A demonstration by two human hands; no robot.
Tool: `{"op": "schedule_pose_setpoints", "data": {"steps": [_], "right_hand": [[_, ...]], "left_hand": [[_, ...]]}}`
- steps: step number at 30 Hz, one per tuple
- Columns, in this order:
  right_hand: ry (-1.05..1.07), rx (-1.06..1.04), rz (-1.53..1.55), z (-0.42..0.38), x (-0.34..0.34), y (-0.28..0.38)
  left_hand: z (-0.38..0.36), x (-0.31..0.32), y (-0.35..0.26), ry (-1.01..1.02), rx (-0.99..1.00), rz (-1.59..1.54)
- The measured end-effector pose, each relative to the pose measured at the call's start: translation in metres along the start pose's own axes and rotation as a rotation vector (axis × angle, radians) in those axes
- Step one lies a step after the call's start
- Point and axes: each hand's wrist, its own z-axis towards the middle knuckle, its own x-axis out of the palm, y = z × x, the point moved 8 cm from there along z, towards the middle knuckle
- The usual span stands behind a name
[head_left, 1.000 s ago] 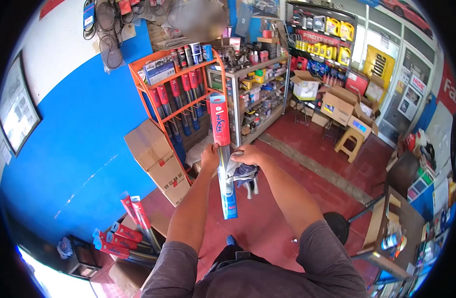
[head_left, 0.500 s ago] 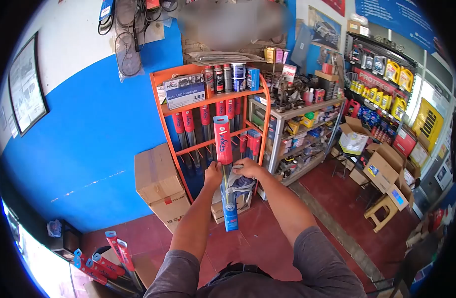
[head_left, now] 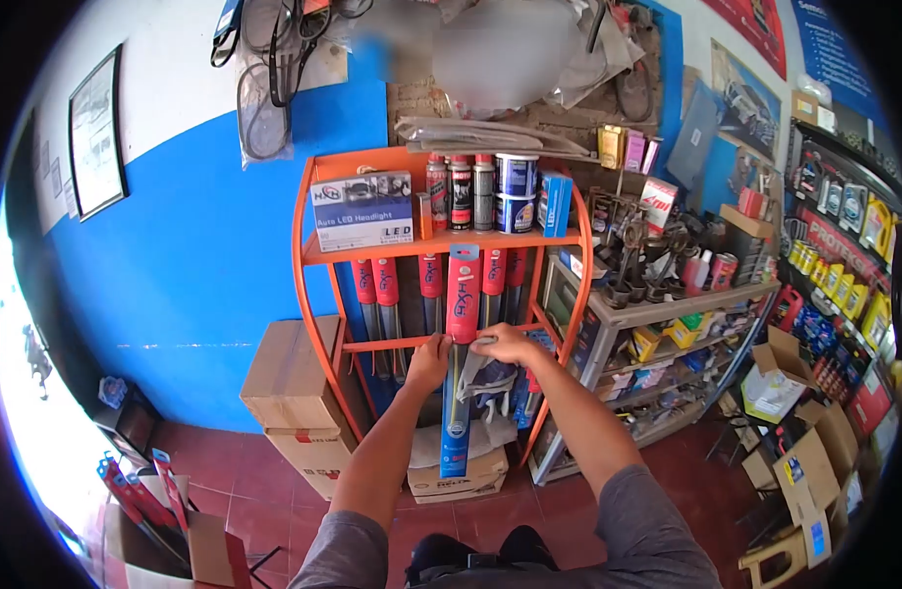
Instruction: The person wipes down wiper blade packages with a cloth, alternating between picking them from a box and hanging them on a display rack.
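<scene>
A long wiper blade package point(head_left: 455, 393), red at the top and blue at the bottom, stands upright in front of my body. My left hand point(head_left: 430, 361) is closed around its left edge, just under the red part. On the other side, my right hand point(head_left: 506, 346) pinches a crumpled grey cloth point(head_left: 486, 379) beside the package, fingertips close to its right edge. Similar packages point(head_left: 385, 294) hang behind it on an orange rack point(head_left: 300, 253).
Spray cans point(head_left: 460, 194), tins and a headlight box point(head_left: 362, 212) line the rack's top shelf. Cardboard boxes point(head_left: 294, 378) are stacked at its left. A metal shelf unit point(head_left: 608, 316) stands right. More red packages point(head_left: 141, 499) stick out of a carton at lower left.
The rack appears nearer and larger in view. The package stays upright between my hands, with the right hand still pinching the cloth beside it.
</scene>
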Motion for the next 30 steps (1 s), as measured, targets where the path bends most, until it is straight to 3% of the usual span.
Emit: {"op": "schedule_pose_setpoints", "data": {"steps": [8, 19, 30], "right_hand": [[0.035, -0.123, -0.205, 0.028, 0.005, -0.031], [0.122, -0.24, -0.117, 0.048, 0.061, -0.067], [0.043, -0.288, -0.143, 0.058, 0.074, -0.059]], "left_hand": [[0.003, 0.041, 0.034, -0.172, 0.151, -0.008], [-0.03, 0.053, 0.078, -0.289, 0.213, -0.063], [-0.038, 0.048, 0.097, -0.433, 0.307, -0.066]]}}
